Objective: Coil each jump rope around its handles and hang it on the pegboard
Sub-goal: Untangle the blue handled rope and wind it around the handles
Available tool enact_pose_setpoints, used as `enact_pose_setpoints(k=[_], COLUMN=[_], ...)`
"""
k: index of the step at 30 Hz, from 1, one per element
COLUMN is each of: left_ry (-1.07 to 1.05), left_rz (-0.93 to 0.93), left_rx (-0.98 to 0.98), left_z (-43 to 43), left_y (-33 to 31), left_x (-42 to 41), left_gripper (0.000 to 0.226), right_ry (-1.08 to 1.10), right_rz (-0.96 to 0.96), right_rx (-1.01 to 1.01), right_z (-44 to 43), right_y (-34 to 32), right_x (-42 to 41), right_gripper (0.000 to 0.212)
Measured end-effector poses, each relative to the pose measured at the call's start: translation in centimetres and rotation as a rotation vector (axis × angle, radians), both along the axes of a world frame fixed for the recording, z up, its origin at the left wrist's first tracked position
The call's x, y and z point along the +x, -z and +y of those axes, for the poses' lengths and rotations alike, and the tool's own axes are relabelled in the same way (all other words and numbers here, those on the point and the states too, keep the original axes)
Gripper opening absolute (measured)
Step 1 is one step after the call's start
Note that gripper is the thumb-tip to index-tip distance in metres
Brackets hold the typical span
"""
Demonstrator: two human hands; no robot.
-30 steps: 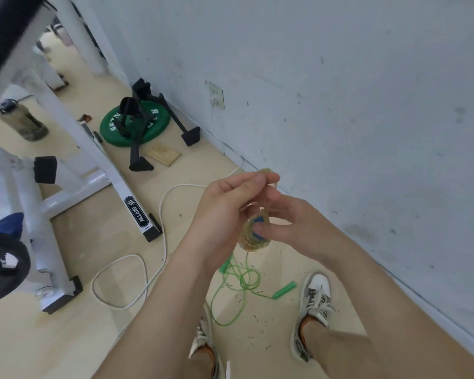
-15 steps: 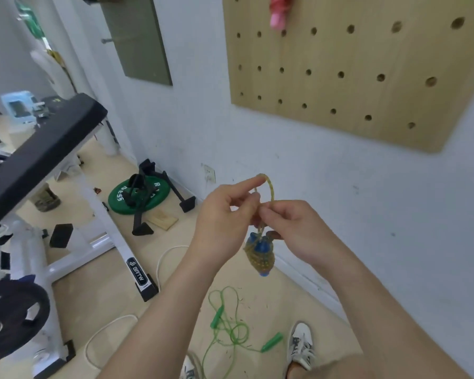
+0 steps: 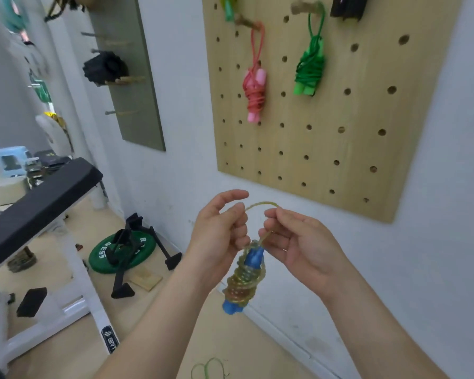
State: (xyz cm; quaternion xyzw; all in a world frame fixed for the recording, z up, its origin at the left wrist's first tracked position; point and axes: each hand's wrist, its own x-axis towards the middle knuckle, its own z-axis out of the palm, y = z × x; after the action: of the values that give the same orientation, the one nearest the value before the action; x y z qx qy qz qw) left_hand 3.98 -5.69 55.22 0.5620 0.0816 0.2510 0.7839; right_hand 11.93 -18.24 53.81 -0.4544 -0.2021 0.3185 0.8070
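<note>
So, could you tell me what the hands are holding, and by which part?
The yellow jump rope, coiled round its blue handles: the left hand and the right hand each pinch one end of its loop; the bundle hangs below.

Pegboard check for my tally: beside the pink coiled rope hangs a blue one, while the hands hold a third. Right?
One slip: in the head view, beside the pink rope on the pegboard hangs a green rope, not a blue one. The blue-handled rope is the third, which the left hand and right hand hold by its loop.
</note>
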Motion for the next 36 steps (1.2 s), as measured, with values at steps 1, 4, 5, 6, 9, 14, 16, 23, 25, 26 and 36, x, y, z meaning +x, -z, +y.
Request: enact_pose_setpoints(k=[1,4,5,6,9,14,16,23,25,26,36], left_ry=[0.011,0.106,0.137,0.157,0.144,0.07,0.075,0.213,0.263,0.27,-0.138], left_rz=[0.012,0.042,0.048,0.05,0.031,0.014,0.031,0.01,-0.041,-0.046,-0.357], left_rx=[0.033,0.168,0.224,0.272,0.36,0.424,0.429,0.334,0.315,0.366,1.202], left_z=[0.5,2.8,3.9,5.1,9.4,13.4,14.4,16.8,17.0,17.1,19.7], left_y=[-0.4,-1.6,-2.1,-2.6,-4.3,-8.4,-10.9,-25.5,-30.1,-32.2,-46.3], left_x=[1.0,4.3,5.5,6.8,11.0,15.7,16.8,18.5,18.8,18.9,21.4], left_gripper=[0.018,0.012,0.012,0.013,0.014,0.004,0.005,0.015,0.024,0.028,0.036], right_ry=[0.011,0.07,0.09,0.119,0.258,0.484,0.528,0.649,0.739,0.757,0.313], right_rz=[0.005,0.041,0.055,0.059,-0.002,-0.478,-0.834,-1.032,-1.072,-1.045,-0.31], right_rx=[0.013,0.079,0.108,0.131,0.13,-0.142,-0.372,-0.568,-0.586,-0.588,-0.298], right_z=[0.8,4.0,5.2,6.7,11.1,15.6,15.5,14.5,14.9,15.1,15.3], right_y=[-0.4,-1.5,-2.1,-2.7,-4.7,-9.2,-12.2,-26.8,-31.1,-33.1,-49.2], right_x=[0.6,3.3,4.3,5.6,9.0,13.2,14.6,16.4,16.1,15.9,17.6], right_gripper=[0.02,0.021,0.025,0.029,0.022,0.026,0.021,0.026,0.027,0.026,0.01])
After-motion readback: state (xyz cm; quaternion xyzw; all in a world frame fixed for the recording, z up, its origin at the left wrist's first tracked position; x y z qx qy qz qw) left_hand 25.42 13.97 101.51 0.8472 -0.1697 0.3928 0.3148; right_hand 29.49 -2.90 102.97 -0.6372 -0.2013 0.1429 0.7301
